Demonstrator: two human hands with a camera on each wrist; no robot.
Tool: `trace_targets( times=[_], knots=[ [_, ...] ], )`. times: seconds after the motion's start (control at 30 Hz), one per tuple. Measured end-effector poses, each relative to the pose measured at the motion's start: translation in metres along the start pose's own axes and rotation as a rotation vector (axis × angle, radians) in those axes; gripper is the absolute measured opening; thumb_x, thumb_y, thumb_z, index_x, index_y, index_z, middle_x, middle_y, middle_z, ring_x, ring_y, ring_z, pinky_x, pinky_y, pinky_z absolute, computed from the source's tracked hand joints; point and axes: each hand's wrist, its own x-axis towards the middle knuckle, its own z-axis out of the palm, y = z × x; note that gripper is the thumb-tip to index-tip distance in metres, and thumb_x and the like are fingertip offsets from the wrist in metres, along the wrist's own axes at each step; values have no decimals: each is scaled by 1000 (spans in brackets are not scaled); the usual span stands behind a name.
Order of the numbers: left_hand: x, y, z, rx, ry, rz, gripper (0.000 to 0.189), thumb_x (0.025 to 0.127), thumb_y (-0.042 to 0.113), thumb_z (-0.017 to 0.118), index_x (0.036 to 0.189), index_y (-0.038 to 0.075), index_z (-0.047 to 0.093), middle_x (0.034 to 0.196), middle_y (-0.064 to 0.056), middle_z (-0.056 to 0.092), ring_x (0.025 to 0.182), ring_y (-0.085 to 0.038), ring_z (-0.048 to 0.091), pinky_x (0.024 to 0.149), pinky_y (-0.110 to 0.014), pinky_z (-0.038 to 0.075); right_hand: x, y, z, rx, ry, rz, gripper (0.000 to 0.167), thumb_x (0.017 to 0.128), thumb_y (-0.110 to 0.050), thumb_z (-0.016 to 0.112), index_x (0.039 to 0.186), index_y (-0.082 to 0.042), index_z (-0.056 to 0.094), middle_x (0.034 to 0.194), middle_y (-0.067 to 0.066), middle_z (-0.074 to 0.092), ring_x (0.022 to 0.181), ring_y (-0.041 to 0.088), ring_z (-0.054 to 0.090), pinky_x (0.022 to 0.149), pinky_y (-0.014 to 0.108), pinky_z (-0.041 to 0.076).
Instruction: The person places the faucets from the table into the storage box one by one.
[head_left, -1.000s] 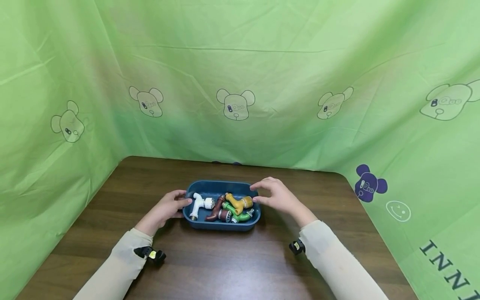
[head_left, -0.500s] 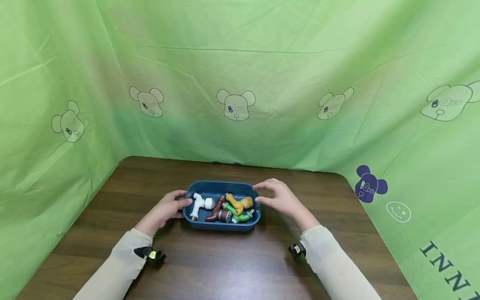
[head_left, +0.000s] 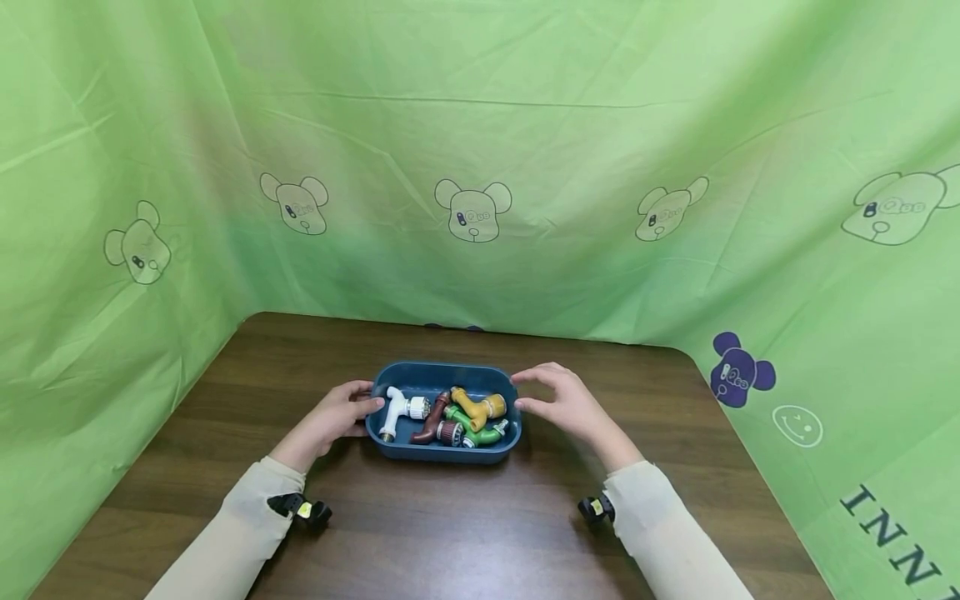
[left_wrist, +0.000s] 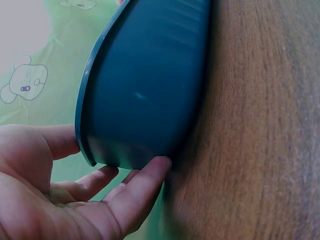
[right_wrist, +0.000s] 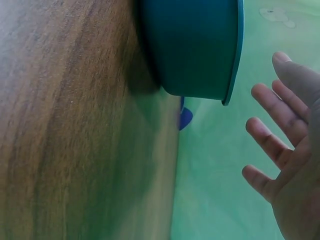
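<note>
A blue oblong plastic tub (head_left: pixel 442 452) stands on the wooden table. Inside it lie a white tap (head_left: pixel 397 410), a dark red tap (head_left: pixel 435 423), a yellow tap (head_left: pixel 478 407) and a green tap (head_left: pixel 483 434), the yellow one partly over the green. My left hand (head_left: pixel 333 419) grips the tub's left end, thumb at the rim and fingers against the outer wall, as the left wrist view shows. By the right end, my right hand (head_left: pixel 566 407) is held up with fingers spread; the right wrist view shows a gap between it and the tub.
The brown table (head_left: pixel 465 533) extends around the tub on all sides. A green curtain (head_left: pixel 480 125) printed with bear heads hangs behind the table and along both sides. Each sleeve carries a black wrist camera (head_left: pixel 302 507).
My right hand has drawn back slightly to the right, away from the tub's right rim. My left hand, the tub and the taps stay where they were.
</note>
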Motion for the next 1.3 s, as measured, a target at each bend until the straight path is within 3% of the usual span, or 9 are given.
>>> trace_targets(
  times=[0.7,1.3],
  knots=[
    [0,-1,-1,13,-1,8,60,103,26,64,151,0,41,142,-24,53,121,-33,61,90,-47,60,-18,2,-1,8,87,-5,37,87,-25,83,122,-17,74,121,-4,71,119,20,61,104,48,48],
    [0,-1,-1,-7,-13,10,56,104,24,61,151,-1,41,141,-23,54,120,-31,61,89,-45,61,-32,7,-3,59,111,68,37,88,-26,83,124,-25,72,124,-7,69,122,15,58,108,46,44]
  ],
)
